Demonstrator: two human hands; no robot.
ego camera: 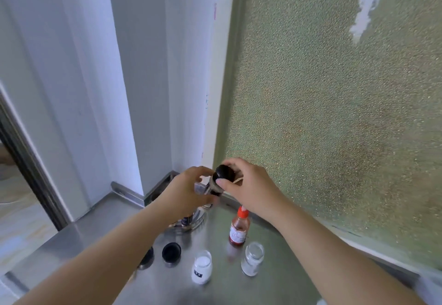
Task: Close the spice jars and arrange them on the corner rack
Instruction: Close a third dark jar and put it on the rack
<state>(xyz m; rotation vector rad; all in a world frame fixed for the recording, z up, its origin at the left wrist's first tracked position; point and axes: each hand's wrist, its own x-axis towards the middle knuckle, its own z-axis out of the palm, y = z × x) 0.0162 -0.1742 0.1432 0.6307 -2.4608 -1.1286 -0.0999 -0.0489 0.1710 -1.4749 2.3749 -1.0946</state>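
A spice jar with a black lid (223, 175) is held up above the counter corner. My left hand (184, 191) grips the jar's body from the left. My right hand (248, 185) pinches the black lid from the right. Below my left hand, the metal corner rack (191, 220) is mostly hidden. On the steel counter stand two open glass jars: one with white powder and a black label (201, 266), one nearly clear (252, 258). Two loose black lids lie to the left, one (171, 251) in full view and one (147, 256) partly behind my left forearm.
A red sauce bottle with an orange cap (239, 227) stands between my forearms on the counter (215, 290). A frosted glass pane (334, 113) borders the right side, white walls (143, 77) the back left. The counter's left edge drops off toward a doorway.
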